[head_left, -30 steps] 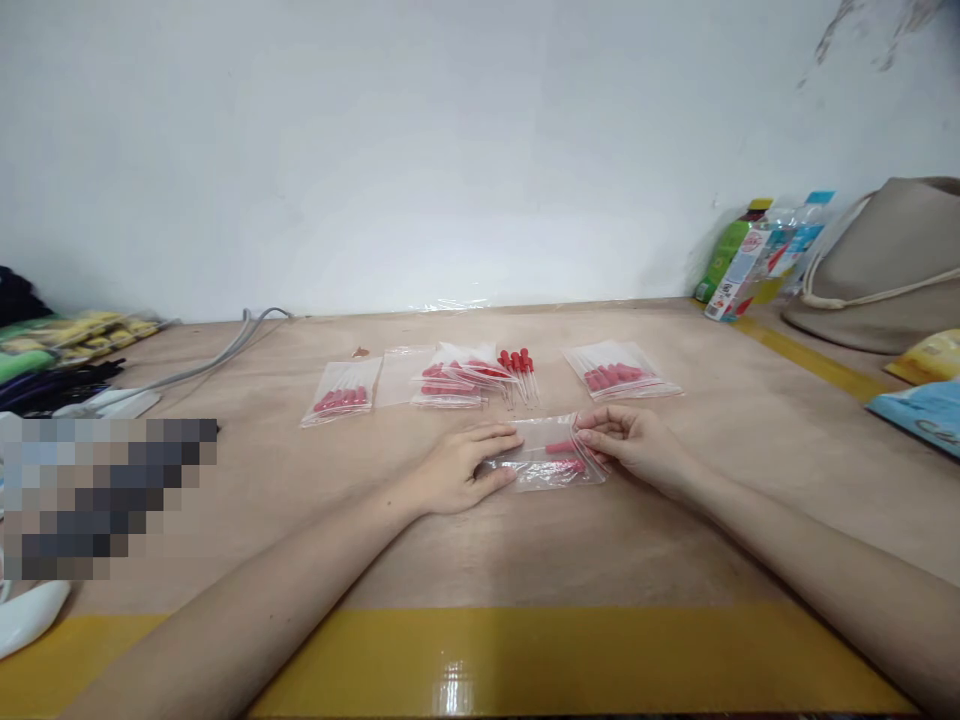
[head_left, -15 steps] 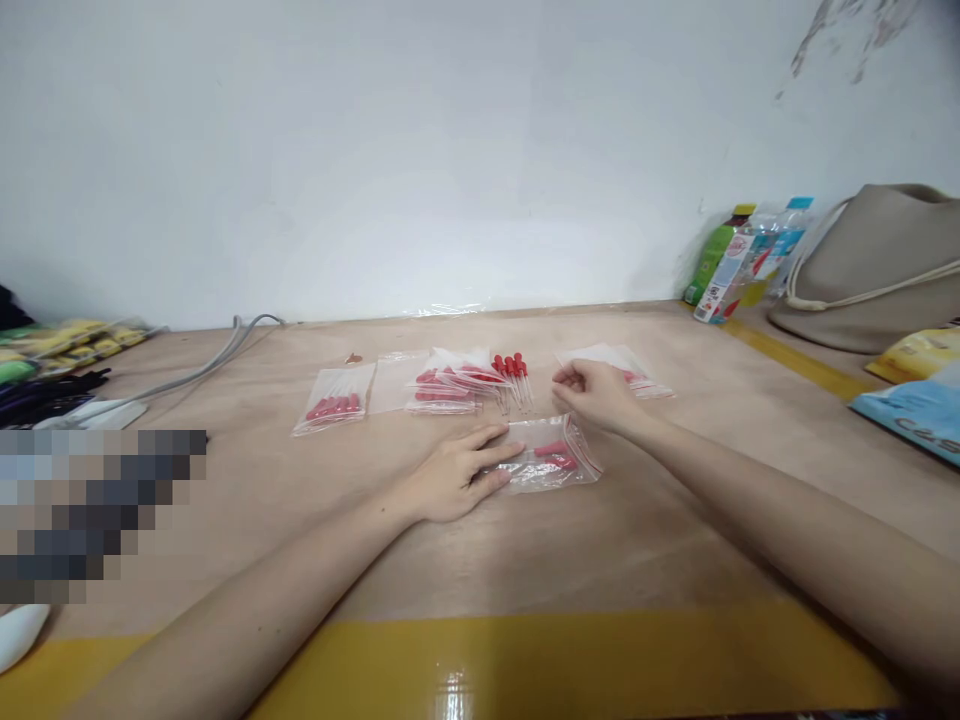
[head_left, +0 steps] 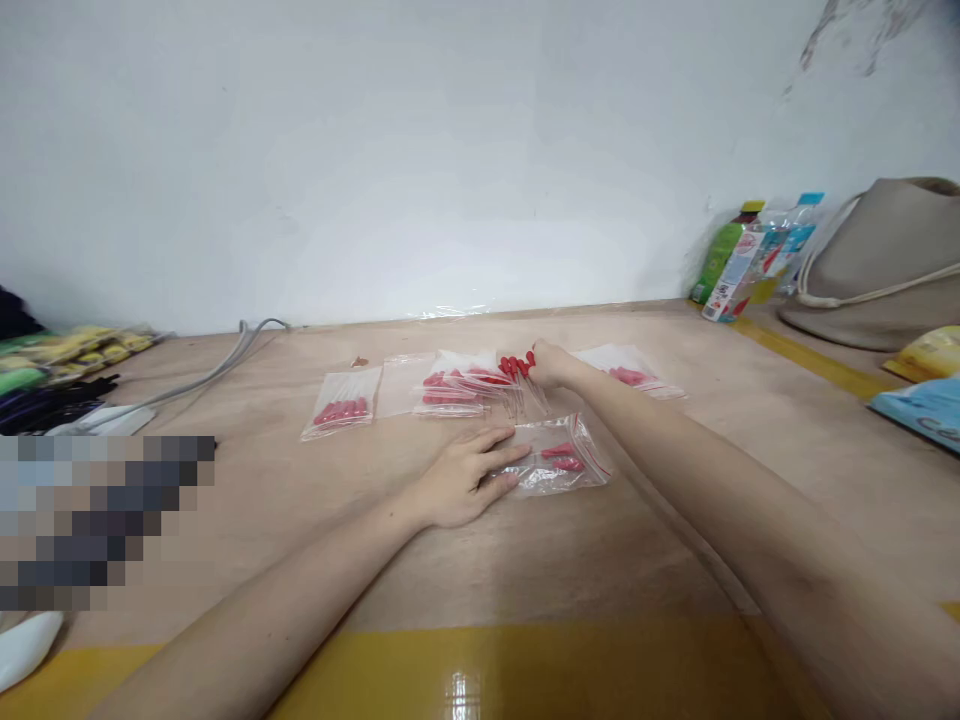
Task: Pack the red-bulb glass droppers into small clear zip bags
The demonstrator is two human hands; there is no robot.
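Note:
My left hand [head_left: 469, 480] lies with fingers spread on a clear zip bag [head_left: 536, 483], pressing its left end to the table. Inside that bag are droppers with red bulbs [head_left: 566, 463]. My right hand [head_left: 553, 365] reaches over the table, its fingers pinched at the red bulb of a dropper [head_left: 531, 358] at the right end of a small row; the fingertips are partly hidden. Other loose droppers [head_left: 513, 366] lie just left of it. Beside them is a pile of filled bags [head_left: 452, 390], and one more filled bag [head_left: 344, 402] lies farther left.
Behind my right wrist lies another bag with red bulbs [head_left: 625, 376]. Drink bottles [head_left: 739, 262] and a grey-beige bag [head_left: 862, 260] stand at the right by the wall. A grey cable [head_left: 217, 368] and yellow packets [head_left: 97, 350] lie at the left.
My right hand has moved left and away from me to the loose droppers, and the rightmost ones have shifted. My left hand stays on the bag. The view has shifted slightly.

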